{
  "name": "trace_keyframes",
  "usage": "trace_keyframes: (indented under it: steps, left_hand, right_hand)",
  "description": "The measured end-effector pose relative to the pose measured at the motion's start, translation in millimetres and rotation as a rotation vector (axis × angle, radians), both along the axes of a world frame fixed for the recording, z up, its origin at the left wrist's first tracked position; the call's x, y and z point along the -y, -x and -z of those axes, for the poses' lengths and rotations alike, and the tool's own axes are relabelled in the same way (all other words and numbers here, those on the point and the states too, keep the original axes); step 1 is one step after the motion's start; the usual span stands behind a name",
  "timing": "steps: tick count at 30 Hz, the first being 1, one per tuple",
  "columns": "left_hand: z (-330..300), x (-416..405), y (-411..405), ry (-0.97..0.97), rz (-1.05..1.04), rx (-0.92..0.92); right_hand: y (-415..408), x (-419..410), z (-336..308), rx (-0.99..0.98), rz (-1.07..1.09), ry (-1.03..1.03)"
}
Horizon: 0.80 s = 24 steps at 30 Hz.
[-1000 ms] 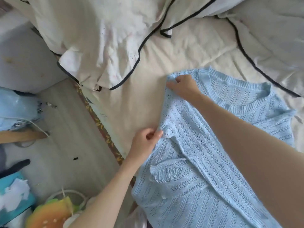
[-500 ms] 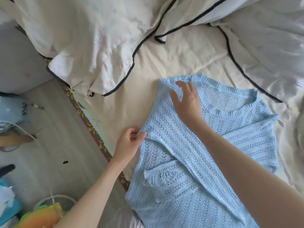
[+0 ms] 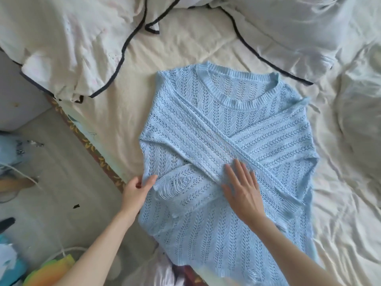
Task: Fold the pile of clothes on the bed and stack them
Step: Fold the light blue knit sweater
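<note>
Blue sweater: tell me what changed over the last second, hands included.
The right hand left the shoulder near the collar and slid down to press flat where the folded sleeves cross. The left hand moved down the blue sweater's left edge and pinches it lower, by the frayed cuff. The sweater stays flat on the bed, sleeves crossed; the pillows are unmoved.

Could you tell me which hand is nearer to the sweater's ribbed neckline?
The right hand. It lies flat on the crossed sleeves at the middle of the sweater, below the neckline. The left hand pinches the sweater's left edge, farther away.
</note>
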<state>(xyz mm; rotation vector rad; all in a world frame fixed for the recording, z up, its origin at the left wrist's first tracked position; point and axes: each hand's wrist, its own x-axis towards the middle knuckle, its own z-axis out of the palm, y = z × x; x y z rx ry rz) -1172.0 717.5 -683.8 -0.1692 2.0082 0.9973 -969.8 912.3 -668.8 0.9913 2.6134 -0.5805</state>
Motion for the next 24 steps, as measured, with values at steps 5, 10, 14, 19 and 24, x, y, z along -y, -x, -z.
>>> trace_keyframes:
  steps: [5,10,14,19,24]
  left_hand:
    - [6,24,-27,0.044,-0.037,-0.067]
    - [5,45,-43,0.071,0.042,-0.054]
    - [6,68,-68,0.103,0.179,0.044]
    - [6,87,-99,0.113,0.121,0.061]
    - [-10,110,-114,-0.01,-0.213,0.132]
  right_hand:
    - [-65,-23,11,0.103,0.053,-0.05]
    - [-123,-22,17,0.131,0.085,-0.079]
    - [-164,2,16,0.07,0.181,-0.063]
    - [-206,31,14,0.035,0.325,-0.043]
    - [-232,44,-2,-0.095,0.438,-0.096]
